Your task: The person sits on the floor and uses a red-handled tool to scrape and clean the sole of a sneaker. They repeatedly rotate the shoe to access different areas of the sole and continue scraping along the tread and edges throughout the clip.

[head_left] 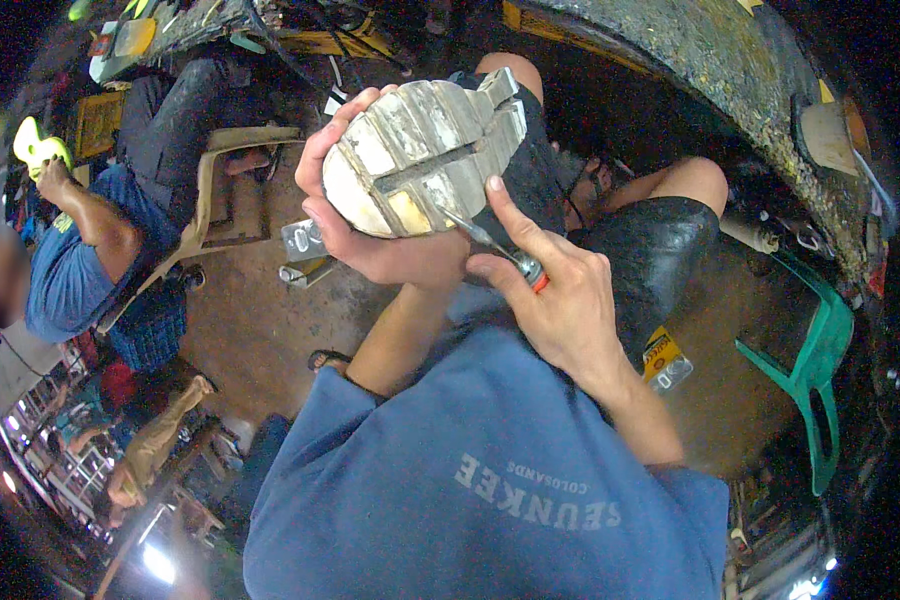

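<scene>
My left hand (365,240) is wrapped round a pale grey-white, rounded block (420,160) with deep grooves across its face, shaped like a thick shoe sole. It is raised in front of my body, grooved face toward me, with a notched narrower end at the upper right. My right hand (560,290) closes on a small hand tool (510,255) with a metal shaft and a red-and-grey handle. The tool's tip touches the block's lower edge, though its exact shape is hard to make out. My right index finger presses against the block's right edge.
At left a seated co-worker in blue holds a yellow-green, sole-shaped piece (40,145). A beige plastic chair (205,190) stands beside that person, and a green plastic chair (825,320) at right. A worn bench (760,110) crosses the upper right. Packaging (667,360) lies on the floor.
</scene>
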### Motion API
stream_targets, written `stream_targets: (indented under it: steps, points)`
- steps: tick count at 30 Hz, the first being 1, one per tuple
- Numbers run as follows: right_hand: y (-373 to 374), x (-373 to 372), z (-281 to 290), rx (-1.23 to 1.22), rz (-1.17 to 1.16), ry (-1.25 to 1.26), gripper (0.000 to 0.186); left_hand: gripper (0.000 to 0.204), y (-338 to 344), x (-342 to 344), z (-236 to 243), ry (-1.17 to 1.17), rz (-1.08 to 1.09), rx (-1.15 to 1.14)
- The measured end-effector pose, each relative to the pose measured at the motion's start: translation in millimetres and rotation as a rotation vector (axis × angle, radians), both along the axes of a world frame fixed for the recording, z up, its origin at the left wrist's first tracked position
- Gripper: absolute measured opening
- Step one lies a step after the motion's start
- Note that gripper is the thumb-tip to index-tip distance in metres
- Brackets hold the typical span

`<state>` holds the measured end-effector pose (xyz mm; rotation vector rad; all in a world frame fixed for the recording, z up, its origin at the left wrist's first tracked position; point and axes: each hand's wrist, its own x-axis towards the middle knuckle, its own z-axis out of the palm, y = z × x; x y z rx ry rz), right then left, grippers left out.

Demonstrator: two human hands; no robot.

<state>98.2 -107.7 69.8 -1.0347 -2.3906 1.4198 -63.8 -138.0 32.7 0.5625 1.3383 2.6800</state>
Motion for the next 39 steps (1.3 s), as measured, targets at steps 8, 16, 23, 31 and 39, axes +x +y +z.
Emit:
stream_targets:
  steps: [8, 16, 23, 31, 39]
  points:
    - [1.6, 2.6, -7.4, 0.011, 0.029, 0.030, 0.076, 0.064, -0.3, -2.2, 0.2, -0.029, -0.004, 0.013]
    - [8.4, 4.4, -10.4, 0.048, 0.096, 0.016, 0.080, 0.064, -0.8, -5.5, 0.1, -0.019, -0.021, 0.005]
    - [30.1, 1.4, 1.3, 0.081, 0.125, 0.046, 0.077, 0.064, 9.0, -28.2, 30.4, 0.022, -0.071, -0.173]
    - [34.4, -15.7, 20.1, 0.084, 0.098, 0.213, 0.074, 0.063, 9.1, -60.5, 65.7, -0.423, -0.558, -0.128]
    - [18.0, -14.3, 29.9, 0.108, 0.028, 0.040, 0.074, 0.062, 14.1, -51.5, 57.0, -0.401, -0.490, -0.147]
